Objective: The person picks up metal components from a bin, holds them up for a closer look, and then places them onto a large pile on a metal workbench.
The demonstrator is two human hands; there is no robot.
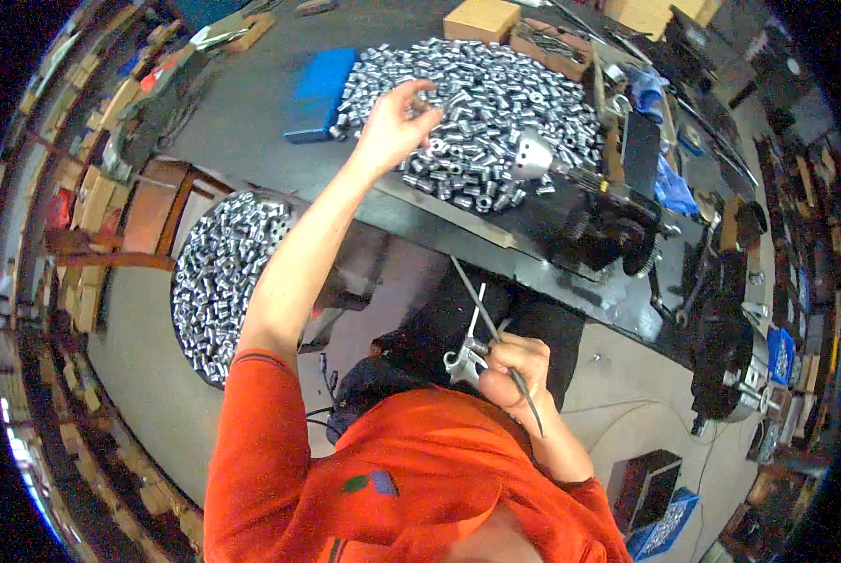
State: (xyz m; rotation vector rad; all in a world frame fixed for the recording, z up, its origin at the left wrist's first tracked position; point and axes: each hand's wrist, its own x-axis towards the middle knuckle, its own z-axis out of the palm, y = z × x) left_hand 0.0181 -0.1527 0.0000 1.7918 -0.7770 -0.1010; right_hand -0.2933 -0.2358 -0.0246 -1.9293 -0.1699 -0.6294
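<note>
My left hand [397, 127] reaches over a large heap of small silver metal sleeves [495, 94] on the dark workbench. Its fingers are curved, thumb and forefinger apart, with metal parts showing close to the tips. Low in front of my lap, my right hand [519, 371] is closed around a thin grey rod [473, 294], which slants across the fist and sticks out at both ends. A silver air blow gun [464, 362] with a thin nozzle lies against that fist; whether the fingers also grip it is hidden.
A machine with a shiny conical chuck [533, 156] stands on the bench right of the heap. A blue tray [322, 94] borders the heap's left side. Lower left, a round container holds more sleeves [219, 281], near a wooden stool [162, 211]. Blue cloths [647, 89] lie at right.
</note>
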